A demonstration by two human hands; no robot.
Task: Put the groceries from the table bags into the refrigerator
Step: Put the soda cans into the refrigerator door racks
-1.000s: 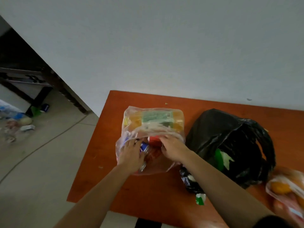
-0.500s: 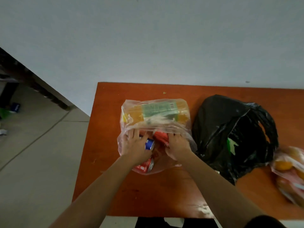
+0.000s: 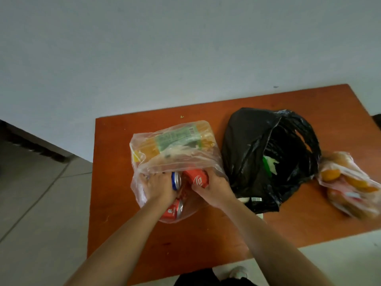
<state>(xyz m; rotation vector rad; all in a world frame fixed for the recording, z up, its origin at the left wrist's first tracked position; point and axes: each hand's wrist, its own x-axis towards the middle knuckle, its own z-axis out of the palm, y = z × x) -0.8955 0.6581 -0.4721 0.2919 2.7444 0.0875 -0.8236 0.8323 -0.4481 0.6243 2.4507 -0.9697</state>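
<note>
Both hands reach inside the clear bag (image 3: 175, 159) to lift out 2 cans: left hand (image 3: 159, 187) wraps the blue can (image 3: 175, 180), right hand (image 3: 213, 188) grips the red can (image 3: 196, 178), both at the bag's mouth.

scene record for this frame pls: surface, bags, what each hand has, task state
surface: orange-brown table against a pale wall
clear bag: left of centre, open, holds cans and orange bottles with a green label
black bag: centre, mouth open, something green inside
fruit bag: right edge, blurred, orange items
left hand: inside clear bag, on a blue-rimmed can
right hand: gripping a red can
loose: another red can at the bag's near end
task state: nothing out yet; refrigerator not in view
</note>
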